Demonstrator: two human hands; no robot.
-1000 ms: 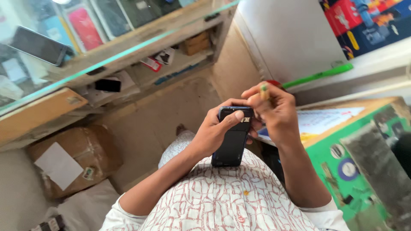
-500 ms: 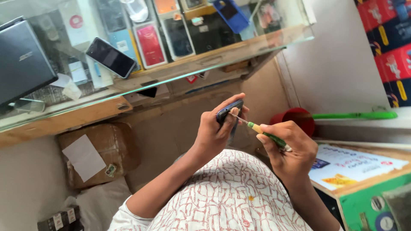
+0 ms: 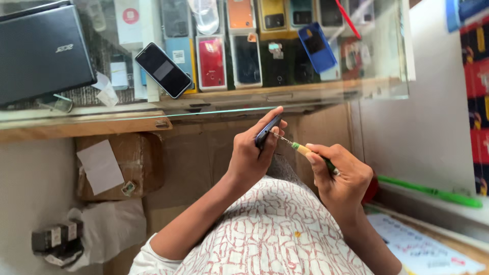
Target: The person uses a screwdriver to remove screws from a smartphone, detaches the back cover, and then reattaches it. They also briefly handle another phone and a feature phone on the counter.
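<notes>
Phone (image 3: pixel 267 132) held edge-on, centre frame, gripped in left hand (image 3: pixel 250 160). Right hand (image 3: pixel 342 175) pinches screwdriver (image 3: pixel 301 148), tip touching phone's edge. Glass counter (image 3: pixel 214 109) beyond, w/ laptop (image 3: pixel 41 51) far left.

A closed laptop (image 3: pixel 43 51) is lying at upper left on the glass counter (image 3: pixel 204 109), beside a loose black phone (image 3: pixel 163 70). A cardboard box (image 3: pixel 119 165) is sitting below, at left.
</notes>
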